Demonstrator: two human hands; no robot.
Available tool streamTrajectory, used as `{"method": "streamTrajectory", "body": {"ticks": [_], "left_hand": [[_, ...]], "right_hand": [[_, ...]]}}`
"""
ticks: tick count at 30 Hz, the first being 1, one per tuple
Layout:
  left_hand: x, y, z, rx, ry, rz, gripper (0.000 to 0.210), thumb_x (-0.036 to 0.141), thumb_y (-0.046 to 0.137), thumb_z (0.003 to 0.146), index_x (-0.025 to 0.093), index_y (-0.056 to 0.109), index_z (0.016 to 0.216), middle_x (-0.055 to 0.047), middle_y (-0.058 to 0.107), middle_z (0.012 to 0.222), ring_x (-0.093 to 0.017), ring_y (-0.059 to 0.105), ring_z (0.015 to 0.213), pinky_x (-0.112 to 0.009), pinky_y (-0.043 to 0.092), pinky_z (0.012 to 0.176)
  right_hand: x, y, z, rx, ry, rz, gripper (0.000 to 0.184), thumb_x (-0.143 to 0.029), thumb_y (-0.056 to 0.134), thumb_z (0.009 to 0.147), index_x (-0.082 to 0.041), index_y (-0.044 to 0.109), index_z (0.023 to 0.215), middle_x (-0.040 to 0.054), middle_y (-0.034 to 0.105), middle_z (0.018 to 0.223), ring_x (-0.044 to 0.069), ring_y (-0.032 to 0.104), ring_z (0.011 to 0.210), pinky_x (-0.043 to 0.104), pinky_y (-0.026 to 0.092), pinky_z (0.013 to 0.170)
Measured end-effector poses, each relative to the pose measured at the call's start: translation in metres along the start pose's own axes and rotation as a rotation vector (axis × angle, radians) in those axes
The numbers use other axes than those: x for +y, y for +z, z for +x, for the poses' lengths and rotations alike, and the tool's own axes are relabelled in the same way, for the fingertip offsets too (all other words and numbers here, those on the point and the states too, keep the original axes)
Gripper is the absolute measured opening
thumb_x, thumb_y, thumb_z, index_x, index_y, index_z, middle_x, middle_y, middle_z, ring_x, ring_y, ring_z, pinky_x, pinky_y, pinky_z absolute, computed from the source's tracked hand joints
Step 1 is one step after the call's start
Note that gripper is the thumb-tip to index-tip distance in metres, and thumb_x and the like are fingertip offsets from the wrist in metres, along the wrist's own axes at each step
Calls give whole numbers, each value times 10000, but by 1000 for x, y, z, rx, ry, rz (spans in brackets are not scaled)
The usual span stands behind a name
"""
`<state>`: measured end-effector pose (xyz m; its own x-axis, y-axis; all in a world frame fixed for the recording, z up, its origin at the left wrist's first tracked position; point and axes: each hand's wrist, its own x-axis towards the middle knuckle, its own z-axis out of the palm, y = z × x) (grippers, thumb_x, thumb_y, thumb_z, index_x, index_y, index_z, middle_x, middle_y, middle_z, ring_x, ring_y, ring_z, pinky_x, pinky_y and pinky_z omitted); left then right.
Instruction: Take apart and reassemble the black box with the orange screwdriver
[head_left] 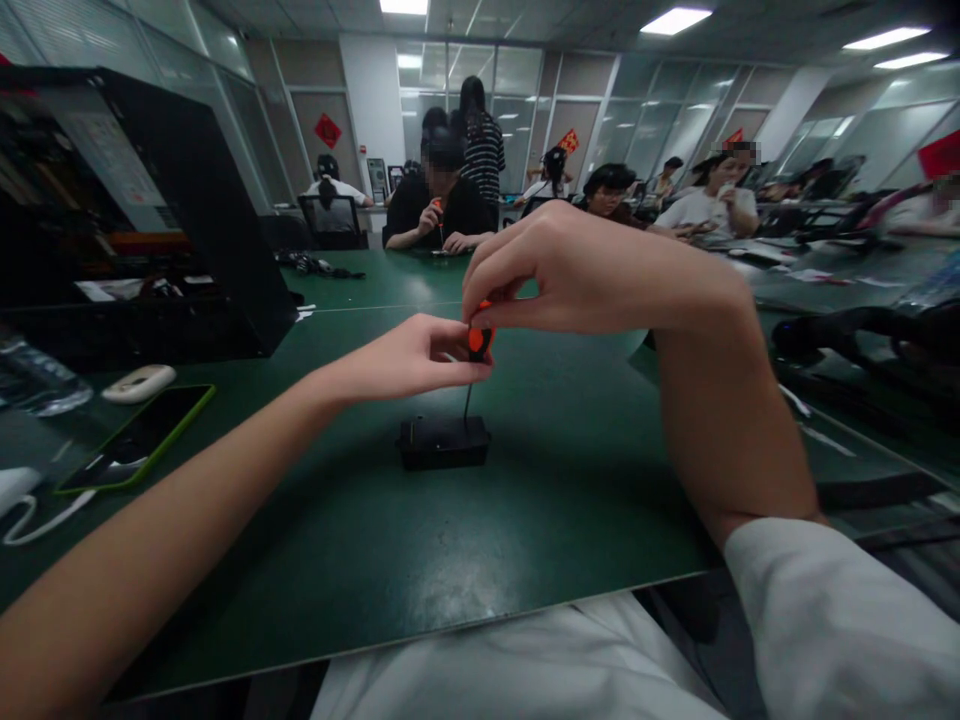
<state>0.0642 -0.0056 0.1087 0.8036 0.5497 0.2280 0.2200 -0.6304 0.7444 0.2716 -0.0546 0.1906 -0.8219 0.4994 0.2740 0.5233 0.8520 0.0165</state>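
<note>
An orange and black screwdriver stands nearly upright in front of me, its thin shaft pointing down. My right hand pinches the top of the handle from above. Lower on the same handle, the fingers of my left hand close around it. The shaft's tip meets the right end of a small black rectangular box lying on the green table. Where exactly the tip sits in the box is too small to make out. Neither hand touches the box.
At the left stand a large black open case, a green-edged phone, a white oval object and a clear bottle. Black equipment lies at the right. Across the table a person holds another orange screwdriver.
</note>
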Motion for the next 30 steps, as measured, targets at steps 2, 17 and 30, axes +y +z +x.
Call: {"method": "streamTrajectory", "body": {"ticks": [2,17,30], "left_hand": [[3,-14,5,-172,-29,-23,248,280,747,840,169,778,1060,-63,786,1023,-236,733,970,-331,556,890],[14,-32,11,-171,-99,11,205,251,829,716,199,801,912,-26,778,872,-255,751,914,-348,576,844],[6,-30,14,-136,-75,52,233,312,863,647,209,796,846,-1,755,786,-213,729,754,-262,549,716]], "right_hand": [[-2,-3,3,-26,-11,49,235,-333,547,951,-270,773,947,-11,743,915,137,657,868,277,516,801],[1,-12,12,-198,65,68,262,-302,605,930,-276,775,1128,-71,775,959,84,662,788,192,504,729],[4,0,12,-105,94,126,221,-413,677,861,-246,799,940,-59,725,719,95,638,711,209,500,753]]}}
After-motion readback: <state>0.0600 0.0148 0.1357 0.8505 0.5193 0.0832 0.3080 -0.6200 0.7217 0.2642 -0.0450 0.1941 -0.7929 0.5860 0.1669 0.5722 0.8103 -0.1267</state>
